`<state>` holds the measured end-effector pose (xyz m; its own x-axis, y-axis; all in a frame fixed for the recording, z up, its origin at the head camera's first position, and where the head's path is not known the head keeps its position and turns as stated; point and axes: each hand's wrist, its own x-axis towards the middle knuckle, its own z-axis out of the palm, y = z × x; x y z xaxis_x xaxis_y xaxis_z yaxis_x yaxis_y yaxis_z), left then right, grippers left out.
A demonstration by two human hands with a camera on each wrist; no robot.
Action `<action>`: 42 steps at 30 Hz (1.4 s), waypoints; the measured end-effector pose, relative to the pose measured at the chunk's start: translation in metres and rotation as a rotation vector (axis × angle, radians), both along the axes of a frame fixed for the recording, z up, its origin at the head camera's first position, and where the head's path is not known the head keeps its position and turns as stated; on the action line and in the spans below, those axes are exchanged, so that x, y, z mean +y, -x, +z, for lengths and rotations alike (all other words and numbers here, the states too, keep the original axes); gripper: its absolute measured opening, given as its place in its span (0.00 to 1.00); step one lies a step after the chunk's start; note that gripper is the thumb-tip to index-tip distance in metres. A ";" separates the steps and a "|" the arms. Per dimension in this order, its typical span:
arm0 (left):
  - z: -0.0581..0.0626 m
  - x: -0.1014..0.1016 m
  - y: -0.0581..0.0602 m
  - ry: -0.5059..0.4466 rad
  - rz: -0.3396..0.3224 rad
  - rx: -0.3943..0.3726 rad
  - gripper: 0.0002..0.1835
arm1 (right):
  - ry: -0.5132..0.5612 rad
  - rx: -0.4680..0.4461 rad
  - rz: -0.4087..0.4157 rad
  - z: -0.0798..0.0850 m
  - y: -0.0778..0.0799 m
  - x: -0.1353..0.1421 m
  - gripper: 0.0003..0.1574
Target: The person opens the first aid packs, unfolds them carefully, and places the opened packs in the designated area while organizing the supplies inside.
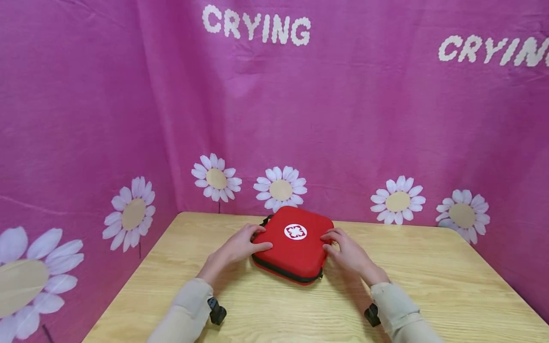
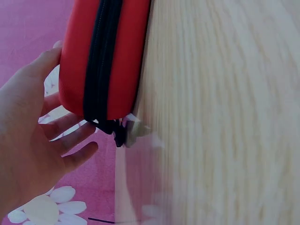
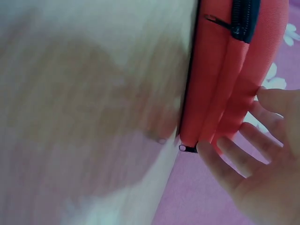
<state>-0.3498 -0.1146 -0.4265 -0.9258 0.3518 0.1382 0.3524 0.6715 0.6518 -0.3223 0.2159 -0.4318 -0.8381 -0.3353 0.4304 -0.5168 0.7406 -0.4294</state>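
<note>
A red zippered first-aid case (image 1: 302,257) with a round white emblem lies flat on the wooden table, turned a little. On its left side my left hand (image 1: 242,244) has the thumb across the top, while the other fingers reach around the side. The left wrist view shows that hand's fingers (image 2: 75,138) spread and loose beside a black strap at the case's end. My right hand (image 1: 348,250) touches the opposite side. Its lightly bent fingers (image 3: 236,157) rest along the red wall in the right wrist view, near a zipper pull (image 3: 216,21) and a small metal ring.
The light wooden table (image 1: 429,276) stretches to both sides and in front of the case. Behind it and to the left hangs a magenta cloth (image 1: 266,119) printed with white daisies and lettering. Black wrist devices (image 1: 217,312) sit at both sleeves.
</note>
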 end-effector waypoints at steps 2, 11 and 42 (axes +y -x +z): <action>0.001 0.001 0.000 -0.009 -0.010 -0.014 0.38 | 0.002 -0.015 0.012 0.002 0.005 0.004 0.15; -0.001 0.003 -0.003 -0.017 -0.054 -0.040 0.37 | 0.030 -0.073 0.035 0.003 0.025 0.010 0.19; -0.011 -0.029 -0.025 0.171 -0.165 0.080 0.28 | -0.062 0.017 0.076 0.021 -0.019 -0.069 0.21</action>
<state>-0.3252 -0.1440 -0.4376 -0.8425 0.5217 0.1345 0.5124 0.6987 0.4993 -0.3036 0.1466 -0.4111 -0.8016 -0.4246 0.4208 -0.5798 0.7238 -0.3741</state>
